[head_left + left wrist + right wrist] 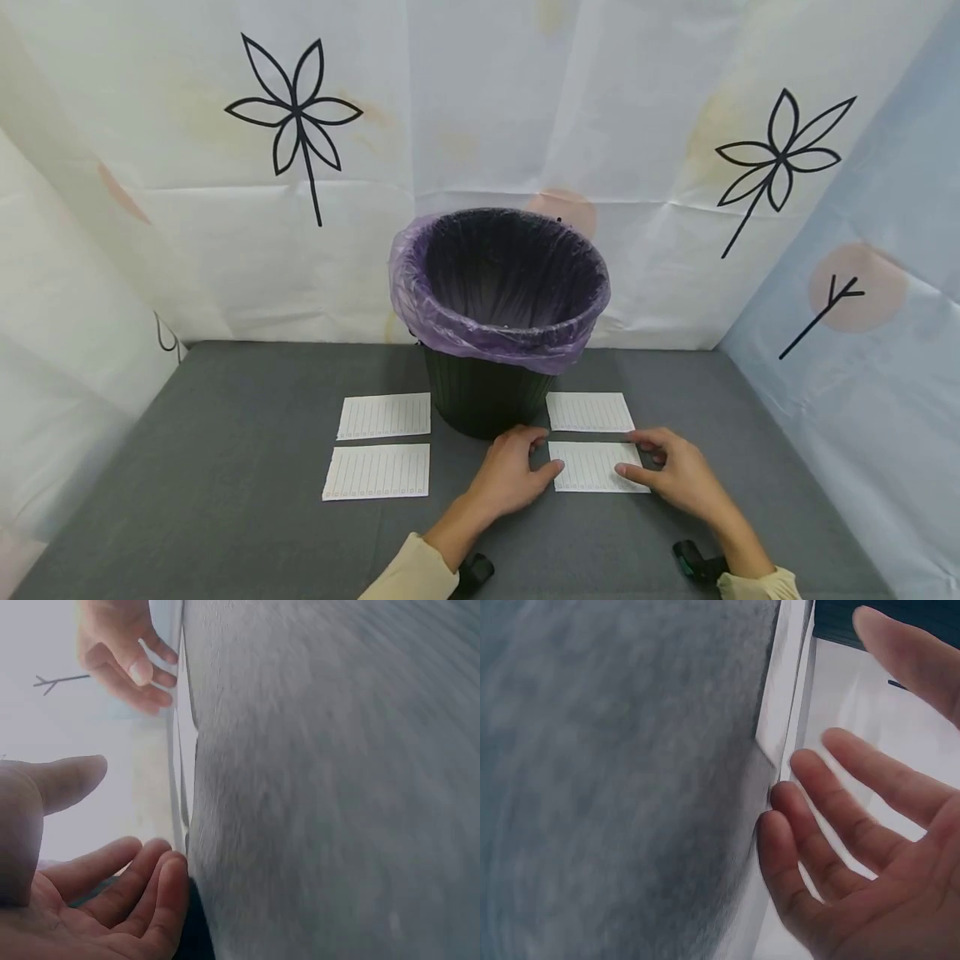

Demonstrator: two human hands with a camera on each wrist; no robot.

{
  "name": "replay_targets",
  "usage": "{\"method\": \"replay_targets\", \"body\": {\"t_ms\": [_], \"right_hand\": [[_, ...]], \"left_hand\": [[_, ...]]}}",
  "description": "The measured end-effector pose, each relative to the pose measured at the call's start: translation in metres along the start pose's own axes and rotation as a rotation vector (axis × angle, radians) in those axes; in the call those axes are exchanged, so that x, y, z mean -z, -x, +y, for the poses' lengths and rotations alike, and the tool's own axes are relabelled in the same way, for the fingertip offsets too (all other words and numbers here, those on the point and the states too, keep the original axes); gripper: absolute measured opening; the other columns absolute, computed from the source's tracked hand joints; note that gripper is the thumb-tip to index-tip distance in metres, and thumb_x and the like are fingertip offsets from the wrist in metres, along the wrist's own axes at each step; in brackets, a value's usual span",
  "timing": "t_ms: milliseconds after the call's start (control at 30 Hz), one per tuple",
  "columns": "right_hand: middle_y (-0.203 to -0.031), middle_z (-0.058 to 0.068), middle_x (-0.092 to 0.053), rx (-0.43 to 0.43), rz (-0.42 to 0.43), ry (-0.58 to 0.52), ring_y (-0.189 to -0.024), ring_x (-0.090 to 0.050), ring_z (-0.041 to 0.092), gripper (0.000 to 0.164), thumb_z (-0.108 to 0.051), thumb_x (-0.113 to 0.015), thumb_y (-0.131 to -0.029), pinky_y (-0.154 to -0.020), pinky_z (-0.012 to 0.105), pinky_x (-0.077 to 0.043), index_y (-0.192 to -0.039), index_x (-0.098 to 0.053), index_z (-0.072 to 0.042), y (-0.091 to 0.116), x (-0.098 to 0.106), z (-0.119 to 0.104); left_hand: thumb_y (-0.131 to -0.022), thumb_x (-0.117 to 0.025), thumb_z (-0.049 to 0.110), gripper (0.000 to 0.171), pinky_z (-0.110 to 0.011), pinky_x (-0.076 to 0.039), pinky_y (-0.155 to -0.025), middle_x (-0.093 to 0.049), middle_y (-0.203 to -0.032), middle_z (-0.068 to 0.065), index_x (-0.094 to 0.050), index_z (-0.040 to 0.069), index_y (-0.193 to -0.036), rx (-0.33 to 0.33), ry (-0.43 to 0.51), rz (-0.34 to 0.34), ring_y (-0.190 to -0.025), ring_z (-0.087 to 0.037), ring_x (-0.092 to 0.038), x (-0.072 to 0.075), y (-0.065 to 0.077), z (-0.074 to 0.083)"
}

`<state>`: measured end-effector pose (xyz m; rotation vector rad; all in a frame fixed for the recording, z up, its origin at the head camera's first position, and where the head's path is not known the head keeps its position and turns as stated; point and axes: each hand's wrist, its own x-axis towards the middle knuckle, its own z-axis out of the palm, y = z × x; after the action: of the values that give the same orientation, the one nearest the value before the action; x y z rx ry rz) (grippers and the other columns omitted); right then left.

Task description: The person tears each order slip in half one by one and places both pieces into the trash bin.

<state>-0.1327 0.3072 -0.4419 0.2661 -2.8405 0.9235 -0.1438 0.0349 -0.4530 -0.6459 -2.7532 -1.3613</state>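
A white lined paper sheet (588, 479) lies flat on the grey table, between my two hands. My left hand (513, 471) is by its left edge, fingers loosely bent and thumb apart from them, holding nothing. At the right edge is my right hand (678, 479), its thumb over the sheet and its fingers loosely curved. In the right wrist view, the fingers (840, 817) are spread with nothing gripped, close to the paper (778, 697). Another lined sheet (588, 411) lies just behind, near the right fingertips. Whether the fingertips touch either sheet I cannot tell.
Behind the left hand stands a dark bin (487, 396) lined with a purple plastic bag (502, 346). Two more lined sheets, one at the back (384, 415) and one in front (378, 472), lie to the left. Fabric walls (480, 100) enclose the grey table (225, 467).
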Motion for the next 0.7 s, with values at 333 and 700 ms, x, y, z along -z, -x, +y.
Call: {"method": "replay_targets", "body": {"t_ms": [333, 700], "right_hand": [[-0.097, 0.007, -0.066, 0.052, -0.052, 0.045, -0.084, -0.056, 0.019, 0.052, -0.027, -0.095, -0.070, -0.070, 0.036, -0.047, -0.110, -0.075, 0.000, -0.005, -0.005, -0.002], [-0.089, 0.001, -0.060, 0.040, -0.102, 0.022, -0.082, -0.052, 0.018, 0.044, -0.022, -0.095, -0.068, -0.070, 0.034, -0.043, -0.104, -0.076, -0.005, -0.007, -0.008, -0.004]], "left_hand": [[-0.088, -0.078, 0.035, 0.057, -0.042, -0.046, -0.101, -0.062, -0.123, -0.013, -0.064, -0.002, -0.129, 0.058, -0.221, -0.049, -0.116, -0.032, -0.057, -0.023, -0.012, 0.013], [-0.077, -0.089, 0.028, 0.054, -0.039, -0.047, -0.099, -0.058, -0.113, -0.010, -0.069, 0.002, -0.120, 0.120, -0.293, -0.068, -0.116, -0.029, -0.053, -0.035, -0.014, 0.021]]}}
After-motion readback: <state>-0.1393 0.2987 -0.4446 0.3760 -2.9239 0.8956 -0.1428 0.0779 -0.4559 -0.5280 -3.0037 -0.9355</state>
